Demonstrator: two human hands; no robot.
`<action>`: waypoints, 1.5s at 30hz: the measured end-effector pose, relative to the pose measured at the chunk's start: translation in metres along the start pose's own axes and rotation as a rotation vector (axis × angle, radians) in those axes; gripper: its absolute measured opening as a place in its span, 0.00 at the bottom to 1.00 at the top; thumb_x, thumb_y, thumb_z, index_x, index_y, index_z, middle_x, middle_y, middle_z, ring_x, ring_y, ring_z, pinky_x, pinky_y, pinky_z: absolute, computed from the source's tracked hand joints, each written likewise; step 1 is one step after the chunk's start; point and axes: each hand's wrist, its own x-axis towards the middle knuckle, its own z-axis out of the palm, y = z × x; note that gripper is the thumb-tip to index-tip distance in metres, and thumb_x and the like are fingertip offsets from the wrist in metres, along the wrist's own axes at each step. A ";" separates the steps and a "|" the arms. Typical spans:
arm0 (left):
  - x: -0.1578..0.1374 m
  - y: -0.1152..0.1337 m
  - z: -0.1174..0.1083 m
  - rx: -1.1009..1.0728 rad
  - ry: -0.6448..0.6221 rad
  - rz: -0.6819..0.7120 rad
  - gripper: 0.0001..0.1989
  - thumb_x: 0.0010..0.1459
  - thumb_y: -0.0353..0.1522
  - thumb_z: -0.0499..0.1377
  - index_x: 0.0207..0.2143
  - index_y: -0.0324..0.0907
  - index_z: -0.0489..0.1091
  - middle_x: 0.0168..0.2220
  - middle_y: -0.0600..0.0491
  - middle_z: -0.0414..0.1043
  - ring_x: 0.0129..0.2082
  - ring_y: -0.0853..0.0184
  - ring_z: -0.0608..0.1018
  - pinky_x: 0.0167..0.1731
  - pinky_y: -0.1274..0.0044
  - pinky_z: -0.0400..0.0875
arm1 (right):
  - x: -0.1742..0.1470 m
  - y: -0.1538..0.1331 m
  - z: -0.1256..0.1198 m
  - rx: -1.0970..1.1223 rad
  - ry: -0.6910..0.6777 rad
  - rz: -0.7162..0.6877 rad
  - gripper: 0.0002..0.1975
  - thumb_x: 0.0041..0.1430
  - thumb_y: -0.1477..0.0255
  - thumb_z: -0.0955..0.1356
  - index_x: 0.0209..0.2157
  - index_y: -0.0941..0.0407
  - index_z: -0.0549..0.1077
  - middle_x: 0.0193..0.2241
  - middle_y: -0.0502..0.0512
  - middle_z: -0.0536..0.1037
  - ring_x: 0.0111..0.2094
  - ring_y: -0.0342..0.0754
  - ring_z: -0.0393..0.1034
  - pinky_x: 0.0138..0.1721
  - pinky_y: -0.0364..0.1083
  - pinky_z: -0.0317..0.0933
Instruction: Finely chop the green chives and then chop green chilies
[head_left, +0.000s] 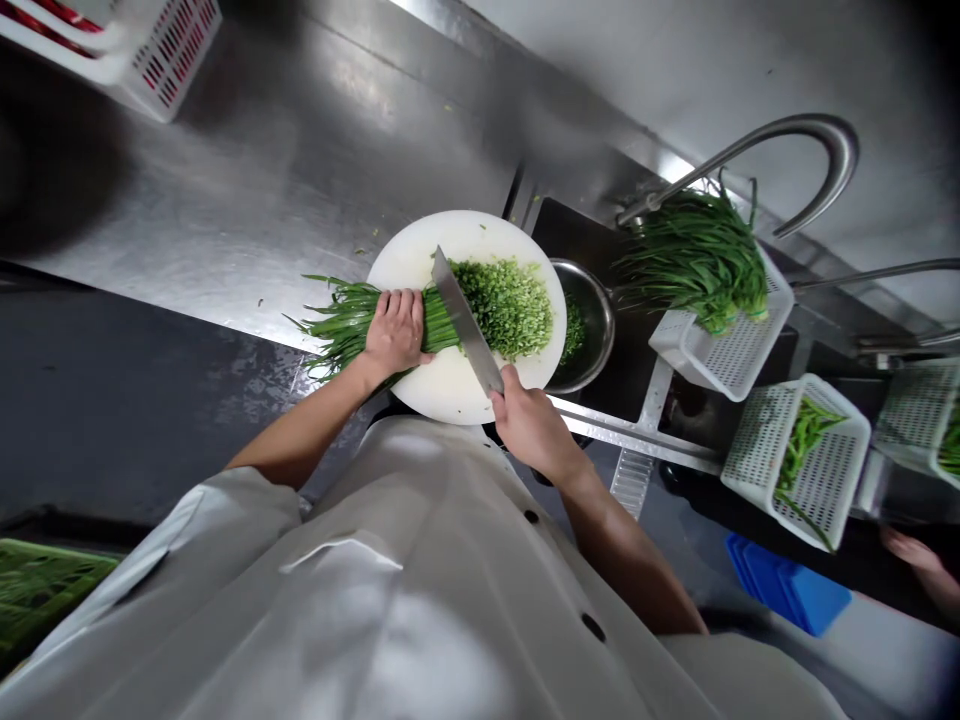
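"Stainless steel shines across the worktop (pixel 262 180), with a pale wall (pixel 675 50) beyond its back edge. What sits at the front edge?"

"A round white cutting board (pixel 465 390), just before the person's white jacket (pixel 450 560). On it lies a bunch of long green stalks (pixel 346 318), its leafy ends sticking out past the board's left edge."

"And the left hand (pixel 396 332)?"

"Laid over the bunch from above, fingers close together and clamped on the stalks, thumb on the side nearer the person."

"The right one?"

"That right hand (pixel 529 420) has its fingers wrapped round the handle of a broad knife (pixel 466 320), near the board's front edge. The blade slants across the board, its tip toward the back edge, right at the cut end of the bunch. I can't tell whether it touches the board."

"Anything past the blade?"

"A heap of finely chopped greens (pixel 514 310), spread toward the board's right edge. Just there a metal bowl (pixel 606 330) shows, partly covered by the board, with more green bits inside."

"Farther right?"

"A curved faucet (pixel 840 150) near the back, a white basket (pixel 675 350) heaped with leafy bunches, then another basket (pixel 757 440) with slim green pods. Another person's hand (pixel 907 548) shows beyond, blurred."

"What about the worktop's back left corner?"

"A white crate (pixel 169 60) with something red in it."
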 end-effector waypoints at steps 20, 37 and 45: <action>-0.007 0.000 0.002 -0.025 0.015 -0.045 0.58 0.55 0.52 0.61 0.72 0.18 0.43 0.71 0.23 0.50 0.72 0.38 0.52 0.70 0.57 0.40 | 0.015 0.002 0.010 0.014 0.052 -0.023 0.20 0.75 0.67 0.56 0.63 0.60 0.59 0.38 0.65 0.81 0.41 0.60 0.77 0.38 0.48 0.61; -0.012 -0.008 -0.002 0.001 0.008 -0.025 0.64 0.50 0.56 0.65 0.73 0.22 0.42 0.71 0.24 0.49 0.72 0.38 0.53 0.70 0.54 0.40 | 0.061 -0.014 0.038 0.057 0.141 -0.047 0.21 0.76 0.67 0.54 0.63 0.62 0.59 0.41 0.67 0.82 0.44 0.60 0.76 0.41 0.49 0.63; -0.015 -0.006 0.007 0.009 0.035 -0.016 0.56 0.57 0.51 0.59 0.72 0.20 0.43 0.69 0.25 0.54 0.70 0.38 0.56 0.70 0.56 0.39 | 0.015 -0.011 0.012 0.028 -0.040 -0.036 0.18 0.74 0.68 0.58 0.61 0.59 0.60 0.39 0.67 0.81 0.40 0.60 0.78 0.36 0.48 0.62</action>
